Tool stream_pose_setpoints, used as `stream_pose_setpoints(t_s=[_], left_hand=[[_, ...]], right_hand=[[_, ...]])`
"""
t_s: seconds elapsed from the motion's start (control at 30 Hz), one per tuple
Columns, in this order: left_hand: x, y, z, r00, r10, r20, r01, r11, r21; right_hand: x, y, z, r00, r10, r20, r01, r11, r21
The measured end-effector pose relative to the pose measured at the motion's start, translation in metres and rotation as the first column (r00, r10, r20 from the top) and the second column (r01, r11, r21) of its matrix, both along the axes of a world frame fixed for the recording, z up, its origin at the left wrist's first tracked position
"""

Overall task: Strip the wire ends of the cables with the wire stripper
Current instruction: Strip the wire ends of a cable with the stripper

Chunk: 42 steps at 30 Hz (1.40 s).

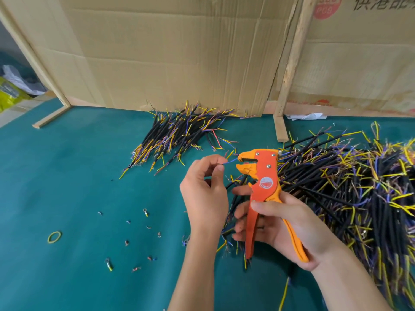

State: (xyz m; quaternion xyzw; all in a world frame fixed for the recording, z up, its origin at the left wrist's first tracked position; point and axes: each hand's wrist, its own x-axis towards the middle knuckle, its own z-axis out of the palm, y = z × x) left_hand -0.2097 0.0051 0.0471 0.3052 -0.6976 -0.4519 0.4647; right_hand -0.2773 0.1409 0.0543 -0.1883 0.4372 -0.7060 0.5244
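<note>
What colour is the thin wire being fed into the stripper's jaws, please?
Blue: the thin wire pinched by the left hand shows best in the head view.

Orange wire stripper upright, blue wire end at mouth.

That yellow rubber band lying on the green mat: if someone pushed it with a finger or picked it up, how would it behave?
The rubber band lies flat as a thin, uneven loop, so it would probably be floppy and sag when lifted. It looks very light for its size. On the green mat it would likely drag or bunch up rather than roll.
</note>
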Motion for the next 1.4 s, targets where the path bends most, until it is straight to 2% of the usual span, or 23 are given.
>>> stream_pose_setpoints(t_s=[0.2, 0.3, 0.43, 0.6, 0.77, 0.93, 1.1, 1.4], left_hand=[[0.0, 0.001, 0.001, 1.0, -0.019, -0.005, 0.019, 0.999, -0.031], [-0.001, 0.002, 0.001, 1.0, -0.019, 0.004, 0.019, 0.998, -0.054], [-0.001, 0.001, 0.0, 1.0, -0.012, 0.008, 0.012, 0.998, -0.063], [-0.001, 0.002, 0.003, 0.999, -0.044, -0.001, 0.044, 0.998, -0.043], [-0.002, 0.003, 0.002, 0.999, -0.047, 0.027, 0.047, 0.999, -0.002], [-0.001, -0.005, -0.001, 0.998, -0.051, -0.044, 0.057, 0.989, 0.133], [0.0, -0.01, -0.004, 0.994, -0.095, -0.063, 0.104, 0.979, 0.175], [-0.002, -0.008, -0.005, 0.993, -0.118, -0.006, 0.117, 0.983, 0.142]], right_hand=[[0.001, 0.0, 0.002, 0.999, 0.033, -0.04, -0.033, 0.999, 0.004], [0.004, -0.001, 0.004, 1.0, 0.028, 0.0, -0.028, 1.0, 0.005], [0.007, -0.006, 0.004, 0.997, -0.075, -0.011, 0.075, 0.995, 0.063], [0.012, -0.011, 0.002, 0.986, -0.159, -0.051, 0.161, 0.986, 0.032], [0.011, -0.01, 0.0, 0.996, -0.089, 0.017, 0.09, 0.994, -0.058], [0.001, -0.004, -0.002, 0.996, -0.079, 0.039, 0.083, 0.989, -0.124], [-0.005, 0.0, -0.002, 0.996, -0.083, 0.022, 0.084, 0.992, -0.09], [0.003, 0.0, 0.0, 0.997, 0.055, -0.047, -0.055, 0.998, -0.007]])
